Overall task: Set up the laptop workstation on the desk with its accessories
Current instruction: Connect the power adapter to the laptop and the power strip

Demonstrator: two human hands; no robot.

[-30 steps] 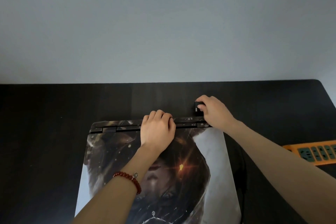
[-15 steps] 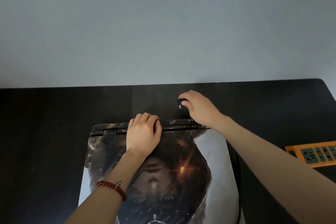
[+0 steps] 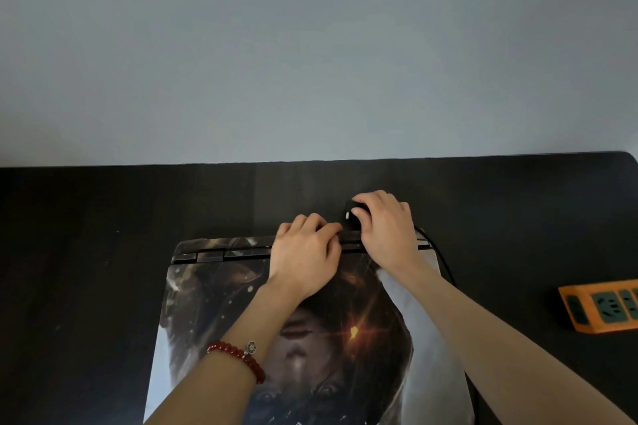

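A closed laptop (image 3: 214,314) with a printed picture on its lid lies on the black desk (image 3: 86,252), hinge edge facing away from me. My left hand (image 3: 303,259) rests on the lid at the hinge, fingers curled over the back edge. My right hand (image 3: 386,228) is just behind the hinge and grips a small black plug (image 3: 352,209) with a metal tip pointing left. A black cable (image 3: 443,260) runs from under that hand along the laptop's right side.
An orange power strip (image 3: 600,309) with dark green sockets lies at the right edge of the desk. A plain grey wall stands directly behind the desk. Bare desk surface lies left of the laptop.
My right hand with the plug has shifted along the back of the laptop and sits closer to the hinge. My left hand has stayed on the hinge edge, now nearly touching the right hand.
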